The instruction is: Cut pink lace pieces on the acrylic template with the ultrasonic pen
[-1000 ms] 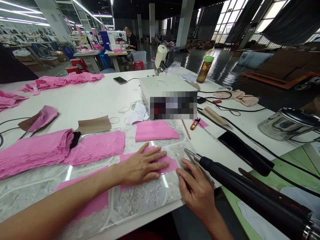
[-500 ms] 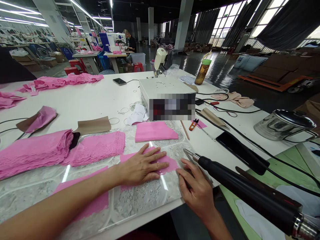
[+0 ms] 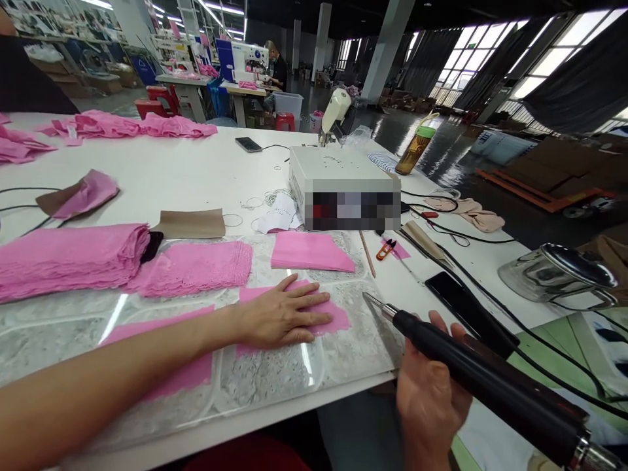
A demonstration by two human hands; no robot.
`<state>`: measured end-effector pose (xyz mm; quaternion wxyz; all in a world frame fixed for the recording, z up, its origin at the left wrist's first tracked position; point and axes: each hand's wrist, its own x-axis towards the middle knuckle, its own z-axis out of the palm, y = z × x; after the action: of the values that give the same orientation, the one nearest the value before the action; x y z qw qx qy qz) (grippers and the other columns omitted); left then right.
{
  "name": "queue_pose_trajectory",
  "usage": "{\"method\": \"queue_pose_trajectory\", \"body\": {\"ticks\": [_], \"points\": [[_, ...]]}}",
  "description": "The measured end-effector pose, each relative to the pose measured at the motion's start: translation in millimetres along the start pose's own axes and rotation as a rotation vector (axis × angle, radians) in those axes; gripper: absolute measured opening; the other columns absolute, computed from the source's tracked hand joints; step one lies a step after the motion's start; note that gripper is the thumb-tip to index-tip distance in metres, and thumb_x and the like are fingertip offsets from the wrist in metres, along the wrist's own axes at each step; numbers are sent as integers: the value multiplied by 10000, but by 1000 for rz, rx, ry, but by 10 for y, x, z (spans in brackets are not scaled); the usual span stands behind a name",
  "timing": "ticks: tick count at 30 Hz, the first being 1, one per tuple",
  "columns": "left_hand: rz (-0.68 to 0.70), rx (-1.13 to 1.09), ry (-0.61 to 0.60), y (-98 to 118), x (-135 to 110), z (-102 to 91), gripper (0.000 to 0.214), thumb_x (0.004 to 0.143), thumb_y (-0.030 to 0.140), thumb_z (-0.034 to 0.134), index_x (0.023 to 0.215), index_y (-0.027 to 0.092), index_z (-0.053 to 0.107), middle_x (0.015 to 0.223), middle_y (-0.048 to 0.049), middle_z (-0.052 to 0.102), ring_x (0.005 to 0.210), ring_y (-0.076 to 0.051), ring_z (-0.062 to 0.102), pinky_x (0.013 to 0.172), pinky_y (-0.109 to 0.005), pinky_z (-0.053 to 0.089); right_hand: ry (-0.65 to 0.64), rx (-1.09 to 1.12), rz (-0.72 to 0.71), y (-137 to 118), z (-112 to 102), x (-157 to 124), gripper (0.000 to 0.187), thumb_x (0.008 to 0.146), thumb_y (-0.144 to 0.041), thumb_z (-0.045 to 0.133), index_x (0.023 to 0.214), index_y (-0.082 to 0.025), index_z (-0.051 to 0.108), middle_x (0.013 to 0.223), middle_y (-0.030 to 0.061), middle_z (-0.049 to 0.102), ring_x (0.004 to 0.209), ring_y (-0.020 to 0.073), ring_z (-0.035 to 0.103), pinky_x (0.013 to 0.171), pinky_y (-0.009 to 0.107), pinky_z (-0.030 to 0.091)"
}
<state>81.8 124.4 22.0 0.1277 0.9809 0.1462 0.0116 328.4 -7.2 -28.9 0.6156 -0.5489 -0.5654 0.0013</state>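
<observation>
My left hand (image 3: 284, 315) lies flat, fingers spread, on a pink fabric piece (image 3: 338, 319) on the marble-patterned clear mat (image 3: 275, 386). Another pink piece (image 3: 196, 376) is partly under my left forearm. At the right, my right hand (image 3: 429, 392) is palm up below a thick black pen-shaped tool (image 3: 471, 366) with a pointed metal tip. Its fingertips show past the tool's far side, apart and not wrapped round it; whether they touch it is unclear. A neat stack of pink pieces (image 3: 311, 252) sits beyond my left hand.
Piles of pink fabric (image 3: 73, 255) lie at the left. A white box (image 3: 343, 163) stands at the back, near orange snips (image 3: 386, 249). On the right are a black phone (image 3: 466, 311), cables and a lidded glass pot (image 3: 554, 275). A bottle (image 3: 416, 150) stands behind.
My right hand has moved from the fabric's right edge, rightward to beneath the black tool, turning palm up. My left hand stays on the fabric. The view has shifted slightly.
</observation>
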Motion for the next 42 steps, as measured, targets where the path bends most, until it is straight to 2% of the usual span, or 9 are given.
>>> {"method": "queue_pose_trajectory", "body": {"ticks": [1,4,6,8,10,12,18,22,42], "points": [[-2,1,3,-1,0,4,459,1012,464,352,1445,322,408,1563,-45,291,1460,-289,223,1176,-558,25,75,43,33,9,75,42,499,980,-257,221,1475,-322,223,1492,80,397,1320,247,487,950,516,542],[-1,-3,28,-7,0,22,459,1010,477,349,1441,334,411,1554,-39,316,1459,-278,230,1181,-543,27,307,345,213,27,250,210,443,965,-320,261,1392,-321,383,1372,75,502,1130,238,612,952,567,508],[3,-4,34,-12,0,31,460,1010,478,347,1442,332,411,1550,-43,325,1457,-277,238,1180,-545,32,384,456,234,36,272,352,405,952,-355,287,1315,-330,465,1247,62,563,943,203,646,873,497,545],[4,-3,31,-15,2,35,462,1012,476,341,1442,325,413,1550,-48,324,1455,-281,241,1178,-551,37,430,541,212,22,223,485,346,939,-361,306,1155,-308,572,1087,41,588,758,150,610,736,376,558],[5,-5,31,-18,5,36,463,1011,479,341,1441,324,415,1551,-47,319,1455,-283,242,1180,-549,37,427,613,207,-35,148,574,322,922,-361,316,971,-263,619,931,27,565,616,111,527,582,286,504],[9,-13,45,-20,7,39,461,1008,481,352,1437,326,422,1548,-46,325,1452,-282,250,1182,-547,39,397,646,241,-127,95,609,302,891,-367,334,870,-235,605,818,15,519,540,96,461,490,253,434],[9,-24,31,-15,7,40,471,1015,487,317,1447,319,406,1559,-56,301,1461,-279,223,1175,-561,40,421,684,380,-330,149,614,181,685,-371,487,733,-204,538,647,-33,492,454,92,446,416,246,402],[2,-19,21,-7,6,36,469,1016,487,313,1443,320,411,1561,-53,299,1465,-269,213,1179,-545,26,469,703,426,-348,199,650,188,614,-356,504,703,-192,537,604,-46,513,429,89,448,398,242,402],[-3,-42,19,-9,8,44,478,1013,493,314,1446,315,407,1562,-60,298,1465,-283,208,1174,-557,30,413,698,413,-347,225,653,144,613,-325,518,654,-186,520,593,-38,537,429,91,475,400,245,424]]}}
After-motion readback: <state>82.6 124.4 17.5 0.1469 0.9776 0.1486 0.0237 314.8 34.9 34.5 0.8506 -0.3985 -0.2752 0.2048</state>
